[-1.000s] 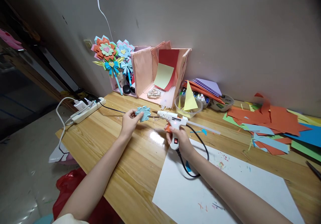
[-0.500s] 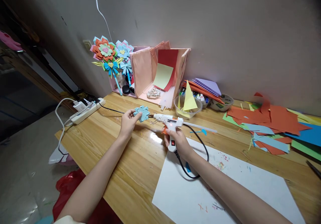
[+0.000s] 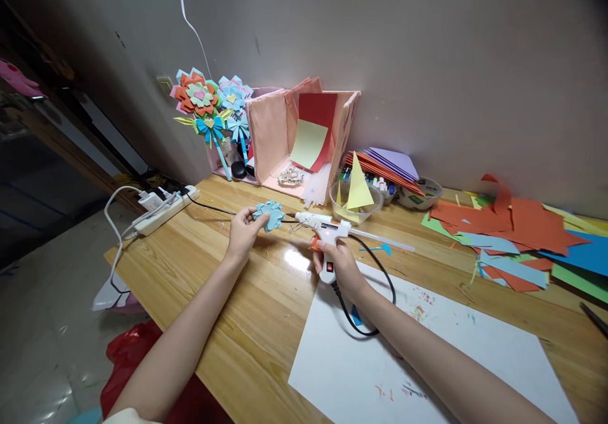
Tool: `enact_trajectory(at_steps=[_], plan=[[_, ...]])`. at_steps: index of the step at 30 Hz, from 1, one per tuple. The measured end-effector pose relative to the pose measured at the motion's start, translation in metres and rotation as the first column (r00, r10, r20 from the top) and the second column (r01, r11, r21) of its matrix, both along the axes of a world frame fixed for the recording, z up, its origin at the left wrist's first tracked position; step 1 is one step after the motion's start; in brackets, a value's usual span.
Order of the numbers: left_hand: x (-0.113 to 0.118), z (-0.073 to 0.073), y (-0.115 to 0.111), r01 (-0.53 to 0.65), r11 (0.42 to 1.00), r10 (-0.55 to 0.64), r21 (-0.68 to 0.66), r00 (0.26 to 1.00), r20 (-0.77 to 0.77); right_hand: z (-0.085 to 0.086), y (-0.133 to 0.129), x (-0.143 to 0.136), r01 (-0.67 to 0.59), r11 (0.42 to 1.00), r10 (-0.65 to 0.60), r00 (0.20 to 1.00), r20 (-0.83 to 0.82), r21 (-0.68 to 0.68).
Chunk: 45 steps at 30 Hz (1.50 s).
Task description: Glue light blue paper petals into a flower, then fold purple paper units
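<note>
Between the thumb and fingers of my left hand (image 3: 244,234) is a light blue paper flower (image 3: 269,216), held by its left edge just above the table. My right hand (image 3: 339,264) is wrapped round the handle of a white hot glue gun (image 3: 327,226) with an orange trigger and a lit red switch. The gun's nozzle points left at the flower, a small gap away from it. A clear glue stick (image 3: 384,239) sticks out of the gun's rear. Its black cord (image 3: 390,285) loops down behind my right wrist.
A pink box (image 3: 268,136) stands by the wall, with paper flowers on stems (image 3: 199,95) to its left. A plastic bowl (image 3: 356,214) holds yellow paper. Coloured paper scraps (image 3: 517,228) lie right. White paper (image 3: 327,361) lies in front; a power strip (image 3: 166,211) sits left.
The glue gun in my right hand has shifted slightly right, so its nozzle is a little farther from the flower. My left hand and the flower have hardly moved.
</note>
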State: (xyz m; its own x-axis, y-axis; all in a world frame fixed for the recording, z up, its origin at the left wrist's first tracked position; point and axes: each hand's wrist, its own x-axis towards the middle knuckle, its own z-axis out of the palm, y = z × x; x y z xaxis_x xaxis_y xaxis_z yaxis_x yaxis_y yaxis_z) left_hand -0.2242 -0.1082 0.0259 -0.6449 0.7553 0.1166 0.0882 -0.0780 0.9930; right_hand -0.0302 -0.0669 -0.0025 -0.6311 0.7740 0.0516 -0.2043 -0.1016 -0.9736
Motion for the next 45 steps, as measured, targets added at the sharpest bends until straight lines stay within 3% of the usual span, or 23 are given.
enact_trajectory(at_steps=[10,14,18,22,27,30,33,37,41,45], plan=[[0.000,-0.001,0.000,-0.011,1.000,0.010,0.026,0.999,0.046,-0.001,0.001,0.001,0.003,1.000,-0.003,1.000,0.006,-0.003],[-0.001,0.001,-0.002,0.026,0.998,-0.034,0.048,0.983,0.180,-0.003,0.003,0.002,0.087,0.996,-0.087,0.996,-0.003,-0.002],[-0.002,0.004,-0.002,0.147,0.989,-0.138,-0.001,0.935,0.328,-0.002,0.005,0.003,0.147,0.989,-0.147,0.989,-0.029,0.004],[-0.002,0.003,-0.001,0.188,0.982,-0.178,0.015,0.894,0.411,0.000,0.004,0.004,0.123,0.992,-0.123,0.992,-0.031,0.014],[-0.003,0.001,0.000,0.105,0.993,-0.116,0.048,0.917,0.383,0.001,0.000,0.003,0.017,0.999,-0.014,0.998,-0.056,0.043],[-0.003,0.000,0.000,0.096,0.994,-0.110,0.058,0.936,0.334,0.000,-0.002,0.002,-0.039,0.999,0.041,0.999,-0.034,0.037],[-0.003,0.000,0.000,0.053,0.996,-0.069,0.074,0.968,0.240,0.002,-0.003,0.003,0.016,1.000,-0.015,0.997,-0.080,0.018],[0.000,0.001,-0.002,-0.035,0.991,0.044,0.129,0.997,-0.066,0.006,-0.004,0.005,0.100,0.995,-0.099,0.983,-0.156,-0.003],[0.009,0.004,-0.008,0.030,0.985,0.046,0.169,0.904,-0.426,0.004,-0.006,0.005,0.044,0.999,-0.042,0.984,-0.175,0.010],[0.013,0.003,-0.013,0.127,0.974,0.024,0.185,0.759,-0.651,0.001,-0.007,0.005,-0.006,1.000,0.009,0.986,-0.164,0.017]])
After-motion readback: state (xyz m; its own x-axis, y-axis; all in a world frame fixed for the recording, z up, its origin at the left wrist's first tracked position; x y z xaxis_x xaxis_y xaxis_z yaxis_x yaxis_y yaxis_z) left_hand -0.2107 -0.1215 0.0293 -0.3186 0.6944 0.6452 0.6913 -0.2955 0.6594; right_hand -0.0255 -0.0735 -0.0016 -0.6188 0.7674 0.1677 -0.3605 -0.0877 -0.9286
